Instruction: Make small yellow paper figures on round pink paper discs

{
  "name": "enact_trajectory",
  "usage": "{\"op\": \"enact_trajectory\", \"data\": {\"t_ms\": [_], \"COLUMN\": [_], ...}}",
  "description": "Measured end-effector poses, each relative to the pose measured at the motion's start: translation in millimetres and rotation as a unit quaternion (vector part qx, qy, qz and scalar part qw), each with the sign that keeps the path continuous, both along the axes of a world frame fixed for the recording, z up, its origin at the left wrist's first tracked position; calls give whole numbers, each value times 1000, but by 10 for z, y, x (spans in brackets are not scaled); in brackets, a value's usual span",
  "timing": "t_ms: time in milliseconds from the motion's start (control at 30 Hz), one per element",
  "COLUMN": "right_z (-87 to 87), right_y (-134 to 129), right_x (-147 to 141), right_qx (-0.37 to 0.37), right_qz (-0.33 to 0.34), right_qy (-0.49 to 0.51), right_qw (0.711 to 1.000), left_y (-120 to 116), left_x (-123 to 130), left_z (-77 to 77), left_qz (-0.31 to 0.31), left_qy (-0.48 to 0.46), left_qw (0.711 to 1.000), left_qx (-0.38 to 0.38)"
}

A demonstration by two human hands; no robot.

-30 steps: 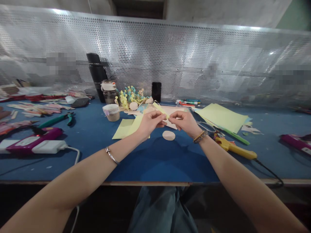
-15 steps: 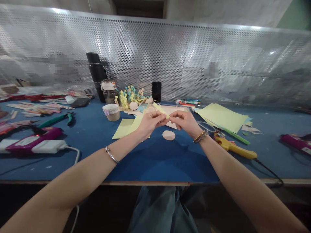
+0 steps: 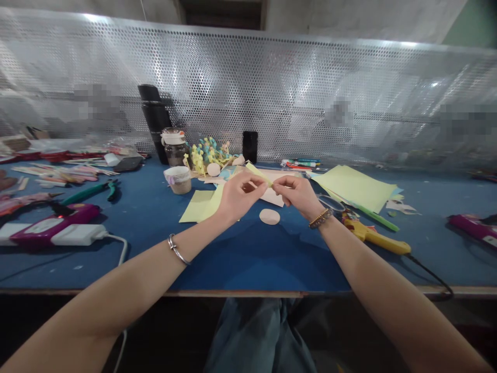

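Between my two hands is a narrow strip of yellow paper [image 3: 254,170], slanting up and to the left. My left hand [image 3: 243,196] pinches it near its lower end between thumb and forefinger. My right hand [image 3: 297,194] grips the same end, its fingertips almost meeting the left ones; the tip of the strip is hidden there. Below the hands a round beige disc [image 3: 269,216] lies flat on the blue table [image 3: 264,264]. Yellow paper sheets [image 3: 197,205] lie partly under my left wrist, and a pale pink sheet [image 3: 274,197] lies behind my hands.
At the left are a paper-lined cup [image 3: 178,180], green-handled pliers [image 3: 87,192] and a purple power strip [image 3: 54,225]. Small paper flowers [image 3: 209,154] and a phone [image 3: 250,146] stand behind. To the right lie a yellow glue gun [image 3: 375,241], a green cutter [image 3: 376,218] and yellow paper [image 3: 355,186].
My left thumb has straightened and the left hand has opened out a little around the strip. Both hands stay in nearly the same place.
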State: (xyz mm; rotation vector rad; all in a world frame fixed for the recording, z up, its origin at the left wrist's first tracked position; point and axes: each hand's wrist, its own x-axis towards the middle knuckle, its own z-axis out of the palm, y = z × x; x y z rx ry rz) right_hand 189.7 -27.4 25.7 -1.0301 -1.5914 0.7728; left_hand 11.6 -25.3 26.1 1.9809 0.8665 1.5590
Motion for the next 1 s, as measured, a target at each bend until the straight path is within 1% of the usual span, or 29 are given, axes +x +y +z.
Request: {"op": "enact_trajectory", "data": {"t_ms": [100, 200, 433, 533, 667, 867, 1000], "right_z": [6, -1, -21, -9, 5, -11, -17], "right_y": [-8, -6, 6, -5, -20, -19, -5], "right_x": [-3, 0, 2, -2, -1, -3, 5], "right_qx": [4, 4, 9, 12, 16, 15, 16], "right_qz": [7, 11, 17, 12, 14, 23, 24], "right_qy": [2, 3, -11, -27, -43, -57, -51], "right_qw": [1000, 1000, 1000, 999, 999, 998, 998], "left_y": [-6, 21, 41, 60, 86, 97, 120], "left_x": [5, -1, 3, 7, 5, 10, 14], "left_z": [-27, -54, -47, -47, -56, -56, -65], "left_qz": [-3, 6, -8, -36, -73, -88, -101], "left_qy": [28, 25, 14, 2, -23, -60, -83], "left_qw": [999, 1000, 1000, 997, 985, 961, 940], "left_qx": [24, 12, -23, -74, -157, -255, -315]}}
